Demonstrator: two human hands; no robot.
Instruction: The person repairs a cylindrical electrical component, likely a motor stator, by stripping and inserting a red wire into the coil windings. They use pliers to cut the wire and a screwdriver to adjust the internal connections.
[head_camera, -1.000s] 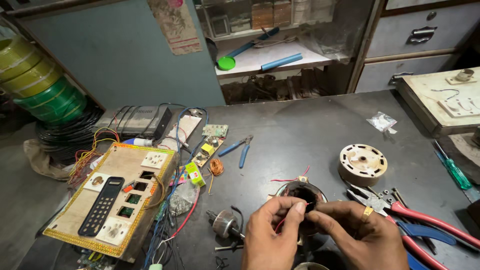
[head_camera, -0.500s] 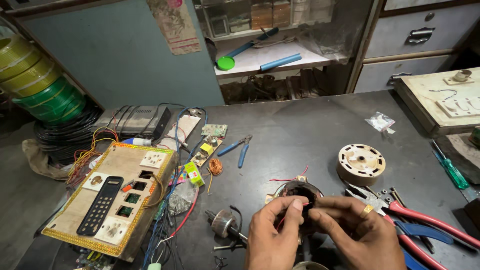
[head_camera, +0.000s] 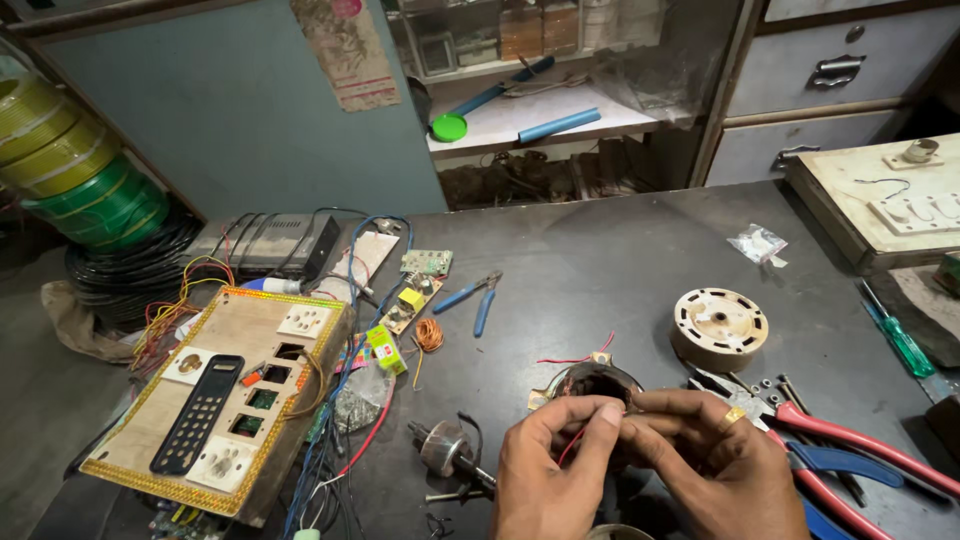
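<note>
A thin red wire (head_camera: 572, 440) is pinched over the dark grey worktop (head_camera: 620, 260), beside red-handled pliers (head_camera: 860, 448) and a cream slotted disc (head_camera: 718, 325).

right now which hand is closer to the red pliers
Right. The right hand sits just left of the red pliers, nearly touching their jaws. The left hand is further left, on the other side of the right hand, both pinching at the round wound coil.
</note>
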